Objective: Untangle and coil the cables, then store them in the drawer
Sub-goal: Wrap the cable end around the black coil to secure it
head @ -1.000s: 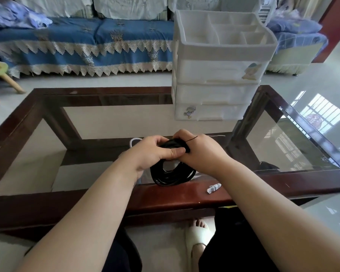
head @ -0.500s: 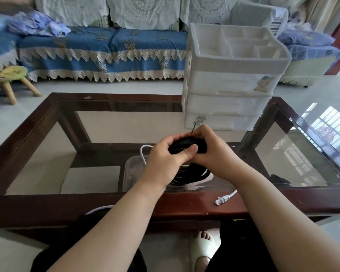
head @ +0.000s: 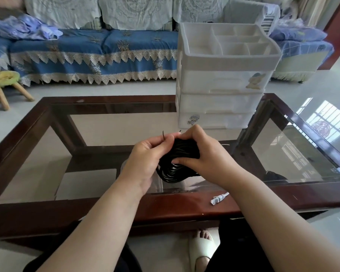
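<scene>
A coiled black cable (head: pixel 177 163) hangs above the glass table, held between both hands. My right hand (head: pixel 202 154) grips the top of the coil, fingers curled round the bundle. My left hand (head: pixel 147 156) pinches a thin black tie end that sticks up beside the coil. A white network cable's plug (head: pixel 217 199) lies on the table's near wooden rim, right of my hands. The white plastic drawer unit (head: pixel 220 99) stands at the table's far side, with all drawers closed.
The glass-topped table has a dark wooden frame (head: pixel 67 211). A clear plastic box (head: pixel 157 183) sits under my hands, partly hidden. A blue sofa (head: pixel 106 52) and a small green stool (head: pixel 6 83) stand beyond the table. A sandalled foot (head: pixel 201 246) shows below.
The coil was lifted slightly and my left hand moved from gripping the bundle to pinching the tie end at its top left. The view tilted up.
</scene>
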A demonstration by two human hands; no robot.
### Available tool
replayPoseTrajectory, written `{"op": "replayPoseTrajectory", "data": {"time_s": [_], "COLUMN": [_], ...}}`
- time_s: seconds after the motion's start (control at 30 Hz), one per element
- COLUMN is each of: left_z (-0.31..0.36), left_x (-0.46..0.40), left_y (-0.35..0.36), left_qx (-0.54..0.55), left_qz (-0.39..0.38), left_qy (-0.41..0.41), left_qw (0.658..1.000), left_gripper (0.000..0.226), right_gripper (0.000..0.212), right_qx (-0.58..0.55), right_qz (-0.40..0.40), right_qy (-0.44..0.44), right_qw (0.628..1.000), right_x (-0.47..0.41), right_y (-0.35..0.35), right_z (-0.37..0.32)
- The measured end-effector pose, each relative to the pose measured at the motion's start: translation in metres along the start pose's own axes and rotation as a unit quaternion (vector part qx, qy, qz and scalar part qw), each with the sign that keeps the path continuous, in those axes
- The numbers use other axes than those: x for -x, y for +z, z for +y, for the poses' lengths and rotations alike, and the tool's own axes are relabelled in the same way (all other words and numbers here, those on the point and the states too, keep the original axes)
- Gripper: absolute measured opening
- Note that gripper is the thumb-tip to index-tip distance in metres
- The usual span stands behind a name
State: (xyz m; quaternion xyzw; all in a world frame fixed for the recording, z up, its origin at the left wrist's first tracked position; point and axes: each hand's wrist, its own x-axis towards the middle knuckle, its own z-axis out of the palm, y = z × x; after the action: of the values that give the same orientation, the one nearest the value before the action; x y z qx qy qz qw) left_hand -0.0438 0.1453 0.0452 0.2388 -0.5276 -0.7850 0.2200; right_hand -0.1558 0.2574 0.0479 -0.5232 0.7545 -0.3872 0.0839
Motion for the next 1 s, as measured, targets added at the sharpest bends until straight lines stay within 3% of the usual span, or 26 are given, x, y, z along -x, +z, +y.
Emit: {"op": "replayPoseTrajectory", "data": {"time_s": [0.23, 0.47, 0.57, 0.67, 0.8, 1.0], "left_z": [0.015, 0.01, 0.01, 0.009, 0.007, 0.009], "left_x": [-0.003, 0.001, 0.001, -0.001, -0.003, -0.004], "left_y": [-0.014, -0.012, -0.01, -0.012, -0.016, -0.019], "left_qx": [-0.088, -0.098, -0.063, -0.035, -0.111, -0.201], "left_qz": [-0.059, 0.013, 0.019, 0.014, 0.018, 0.022], "left_qy": [-0.023, 0.054, 0.036, 0.013, 0.02, 0.031], "left_qw": [0.994, 0.994, 0.997, 0.999, 0.993, 0.979], "left_gripper": [0.029, 0.014, 0.01, 0.025, 0.041, 0.012], "right_gripper": [0.05, 0.052, 0.057, 0.063, 0.06, 0.055], "right_qx": [0.0, -0.047, -0.054, -0.039, -0.005, 0.013], "right_qz": [-0.016, -0.031, -0.028, -0.042, -0.056, -0.072], "right_qy": [-0.013, -0.001, -0.004, -0.007, -0.018, -0.025], "right_qw": [1.0, 0.998, 0.998, 0.998, 0.998, 0.997], "right_x": [0.002, 0.0, 0.001, 0.0, -0.001, 0.002], "right_y": [-0.001, -0.004, -0.004, -0.004, -0.004, -0.008], "right_z": [-0.003, -0.013, -0.012, -0.009, -0.005, -0.006]}}
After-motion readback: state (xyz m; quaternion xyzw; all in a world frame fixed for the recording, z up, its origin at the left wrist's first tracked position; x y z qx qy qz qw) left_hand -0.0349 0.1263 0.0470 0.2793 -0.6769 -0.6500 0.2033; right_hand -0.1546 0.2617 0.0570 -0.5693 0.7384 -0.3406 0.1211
